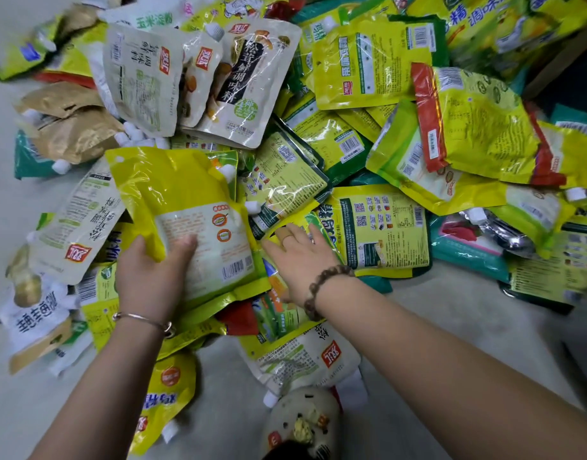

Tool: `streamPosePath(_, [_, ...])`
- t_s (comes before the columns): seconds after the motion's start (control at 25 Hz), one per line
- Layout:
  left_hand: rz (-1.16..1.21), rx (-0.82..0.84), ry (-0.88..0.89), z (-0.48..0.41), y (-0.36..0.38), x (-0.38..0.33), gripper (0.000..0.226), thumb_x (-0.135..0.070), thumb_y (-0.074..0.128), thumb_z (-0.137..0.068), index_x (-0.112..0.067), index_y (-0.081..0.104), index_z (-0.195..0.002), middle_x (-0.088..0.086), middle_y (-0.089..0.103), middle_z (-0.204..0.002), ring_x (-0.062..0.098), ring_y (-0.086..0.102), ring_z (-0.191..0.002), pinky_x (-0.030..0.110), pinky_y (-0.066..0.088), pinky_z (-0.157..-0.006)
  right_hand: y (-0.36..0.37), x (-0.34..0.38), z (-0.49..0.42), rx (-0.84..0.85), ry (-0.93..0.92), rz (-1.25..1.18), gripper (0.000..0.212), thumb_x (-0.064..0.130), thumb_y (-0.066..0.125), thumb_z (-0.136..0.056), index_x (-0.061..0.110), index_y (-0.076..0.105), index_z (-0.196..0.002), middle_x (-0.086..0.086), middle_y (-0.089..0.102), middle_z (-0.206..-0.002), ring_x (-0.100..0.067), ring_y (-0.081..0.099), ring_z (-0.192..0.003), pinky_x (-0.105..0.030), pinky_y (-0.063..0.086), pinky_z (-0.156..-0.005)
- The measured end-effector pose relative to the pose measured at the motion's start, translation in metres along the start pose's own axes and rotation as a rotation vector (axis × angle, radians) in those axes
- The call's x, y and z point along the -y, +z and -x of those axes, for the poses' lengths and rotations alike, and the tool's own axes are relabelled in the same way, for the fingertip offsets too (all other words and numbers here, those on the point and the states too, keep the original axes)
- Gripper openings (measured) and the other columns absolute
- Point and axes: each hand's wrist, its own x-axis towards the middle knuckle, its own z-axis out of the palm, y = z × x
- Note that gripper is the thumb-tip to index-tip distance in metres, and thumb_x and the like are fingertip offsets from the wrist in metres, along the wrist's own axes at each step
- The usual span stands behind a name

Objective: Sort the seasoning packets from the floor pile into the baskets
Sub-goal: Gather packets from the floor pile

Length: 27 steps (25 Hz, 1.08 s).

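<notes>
A big pile of seasoning packets covers the floor, mostly yellow and green, some white. My left hand grips the lower left edge of a large yellow spouted packet, thumb on its printed back, lifting it slightly off the pile. My right hand, with a bead bracelet on the wrist, lies flat with fingers spread on a yellow-green packet just right of the yellow one. No basket is in view.
White mushroom-seasoning pouches lie at the top centre, brown pouches at the left. Bare grey floor shows at the lower right and far left. A white pouch lies between my forearms.
</notes>
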Motion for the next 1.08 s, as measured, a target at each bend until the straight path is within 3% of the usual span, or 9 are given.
streamPosePath(0.16, [-0.011,0.021,-0.011,-0.001,0.002,0.001,0.064,-0.053,0.06,-0.061,0.001,0.061,-0.096,0.026,0.064,-0.096,0.038,0.062,-0.089,0.053,0.048,-0.08,0.001,-0.005,-0.013,0.04,0.076,0.132,0.087,0.044,0.071,-0.075,0.017,0.022,-0.143,-0.008,0.024,-0.15,-0.028,0.01,-0.142,-0.056,-0.001,-0.112])
streamPosePath(0.36, [-0.064,0.008,0.008,-0.007,0.007,0.008,0.042,-0.033,0.074,-0.078,0.004,0.058,-0.088,0.024,0.062,-0.087,0.038,0.059,-0.08,0.049,0.045,-0.07,0.01,-0.019,0.003,-0.025,0.223,0.096,0.069,0.059,0.07,-0.069,0.016,0.049,-0.119,-0.004,0.055,-0.118,-0.023,0.047,-0.113,-0.043,0.031,-0.097])
streamPosePath(0.56, [-0.049,0.092,0.026,0.0,0.019,0.002,0.054,-0.045,0.071,-0.066,0.003,0.057,-0.087,0.016,0.06,-0.085,0.026,0.053,-0.074,0.044,0.043,-0.067,-0.008,-0.086,0.036,-0.13,0.613,-0.533,0.065,0.055,0.072,-0.069,0.014,0.057,-0.118,-0.005,0.062,-0.114,-0.025,0.058,-0.104,-0.034,0.048,-0.08])
streamPosePath(0.64, [-0.017,0.104,0.04,0.004,0.027,-0.003,0.047,-0.033,0.077,-0.072,0.005,0.059,-0.093,0.008,0.057,-0.089,0.018,0.05,-0.076,0.031,0.038,-0.066,-0.014,-0.113,0.054,-0.298,0.617,-0.716,0.034,0.043,0.075,-0.072,0.016,0.062,-0.086,-0.001,0.064,-0.085,-0.023,0.058,-0.084,-0.026,0.044,-0.062])
streamPosePath(0.72, [0.043,0.134,0.021,0.005,0.036,-0.01,0.026,-0.022,0.072,-0.08,-0.002,0.061,-0.094,0.007,0.059,-0.091,0.015,0.051,-0.071,0.027,0.037,-0.064,-0.02,-0.128,0.068,-0.44,0.629,-0.902,0.022,0.03,0.075,-0.076,0.018,0.057,-0.072,0.004,0.059,-0.07,-0.013,0.054,-0.065,-0.022,0.04,-0.052])
streamPosePath(0.8, [0.15,0.193,-0.007,0.005,0.043,-0.018,0.015,-0.018,0.068,-0.083,-0.008,0.062,-0.093,0.008,0.065,-0.09,0.011,0.057,-0.069,0.027,0.046,-0.064,-0.028,-0.132,0.078,-0.568,0.653,-1.103,0.016,0.021,0.073,-0.079,0.021,0.057,-0.074,0.007,0.062,-0.074,-0.002,0.055,-0.062,-0.013,0.043,-0.052])
streamPosePath(0.92, [0.345,0.238,-0.042,0.001,0.046,-0.038,0.012,-0.013,0.065,-0.085,-0.011,0.062,-0.097,0.008,0.067,-0.094,0.013,0.062,-0.074,0.027,0.052,-0.071,-0.049,-0.131,0.087,-0.668,0.673,-1.336,0.015,0.02,0.073,-0.078,0.021,0.058,-0.082,0.003,0.068,-0.088,-0.013,0.065,-0.076,-0.027,0.052,-0.07])
streamPosePath(1.0, [0.425,0.242,-0.047,-0.003,0.042,-0.054,0.014,-0.013,0.065,-0.086,-0.011,0.063,-0.099,0.011,0.068,-0.099,0.022,0.066,-0.084,0.036,0.052,-0.08,-0.069,-0.126,0.091,-0.67,0.624,-1.345,0.018,0.019,0.074,-0.077,0.019,0.058,-0.084,0.002,0.069,-0.089,-0.017,0.066,-0.08,-0.033,0.053,-0.074])
streamPosePath(1.08, [0.451,0.241,-0.01,-0.006,0.036,-0.07,0.006,-0.013,0.065,-0.085,-0.015,0.064,-0.091,0.006,0.069,-0.094,0.018,0.067,-0.082,0.038,0.052,-0.08,-0.093,-0.12,0.098,-0.671,0.556,-1.328,0.018,0.015,0.074,-0.076,0.02,0.058,-0.081,0.006,0.069,-0.082,-0.013,0.066,-0.075,-0.029,0.054,-0.069])
